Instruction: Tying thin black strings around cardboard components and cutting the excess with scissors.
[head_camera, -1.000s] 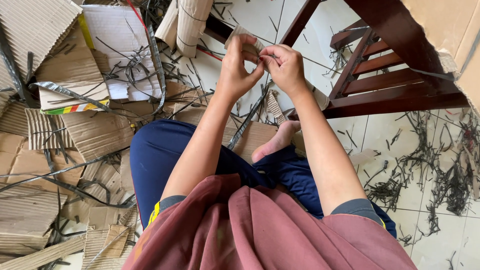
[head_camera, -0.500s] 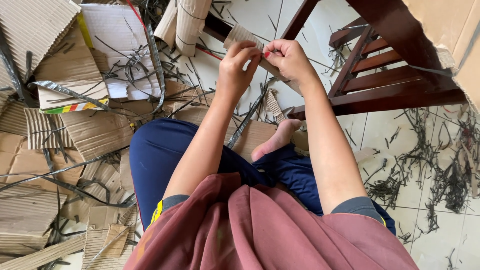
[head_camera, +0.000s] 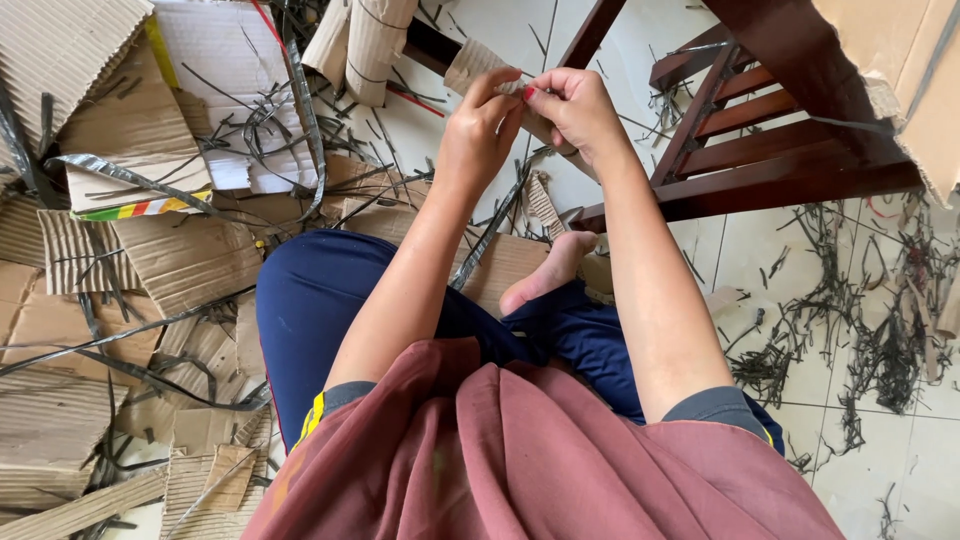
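my left hand (head_camera: 478, 135) and right hand (head_camera: 575, 105) meet out in front of me, fingers pinched shut on a small strip of corrugated cardboard (head_camera: 478, 62) held up in the air above the floor, its far end poking out past my left thumb. the strip looks thin and ridged, so i judge it could tear or crease along a flute if i pull unevenly, and a loose pinch could let it drop into the litter below, where it would be hard to pick out again. i sit cross-legged, bare foot (head_camera: 545, 272) tucked in, on a pale tiled floor (head_camera: 900, 440) strewn with dark plant slivers (head_camera: 850, 340). torn cardboard sheets (head_camera: 150, 260) pile up on my left, two cardboard rolls (head_camera: 365, 40) lie ahead, and a dark wooden chair (head_camera: 760, 150) stands at my right.
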